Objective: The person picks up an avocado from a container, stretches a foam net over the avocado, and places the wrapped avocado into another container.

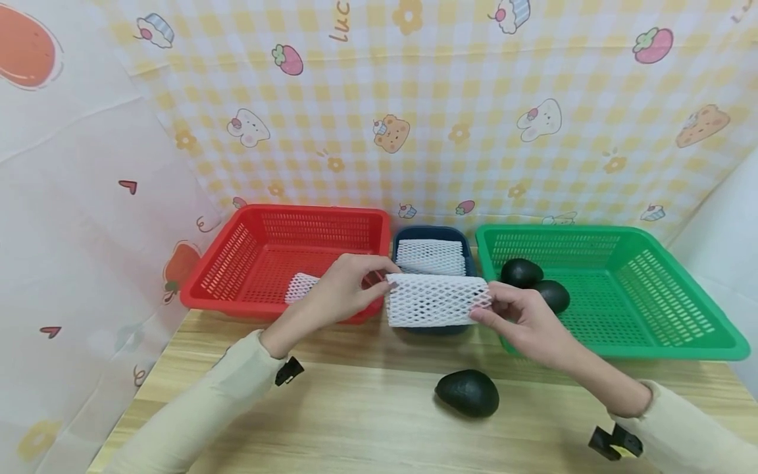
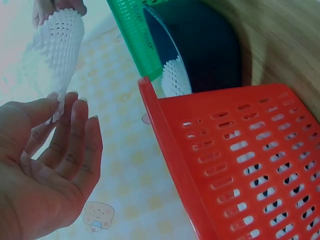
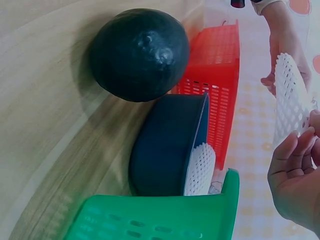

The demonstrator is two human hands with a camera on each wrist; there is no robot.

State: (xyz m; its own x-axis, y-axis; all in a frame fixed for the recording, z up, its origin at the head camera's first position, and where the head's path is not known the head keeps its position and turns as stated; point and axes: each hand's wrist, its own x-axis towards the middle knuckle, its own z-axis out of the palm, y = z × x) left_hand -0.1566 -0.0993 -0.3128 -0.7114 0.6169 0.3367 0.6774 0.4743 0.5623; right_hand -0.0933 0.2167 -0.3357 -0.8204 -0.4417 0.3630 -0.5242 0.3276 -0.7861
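A white foam fruit net (image 1: pixel 435 301) is stretched flat between both hands above the dark blue bin. My left hand (image 1: pixel 343 286) pinches its left end between thumb and fingers; my right hand (image 1: pixel 530 322) pinches the right end. In the left wrist view the net (image 2: pixel 62 45) runs from the left fingertips towards the other hand. A dark avocado (image 1: pixel 469 394) lies on the wooden table just below the bin, and it looms large in the right wrist view (image 3: pixel 140 55). More white foam nets (image 1: pixel 431 255) are stacked inside the blue bin.
On the left a red basket (image 1: pixel 284 212) holds a white-netted item (image 1: pixel 301 288), partly hidden by the left hand. To the right, a green basket (image 1: pixel 628 316) holds two avocados (image 1: pixel 521 272). The blue bin (image 1: pixel 435 232) stands between them, before a patterned cloth backdrop (image 1: pixel 331 131).
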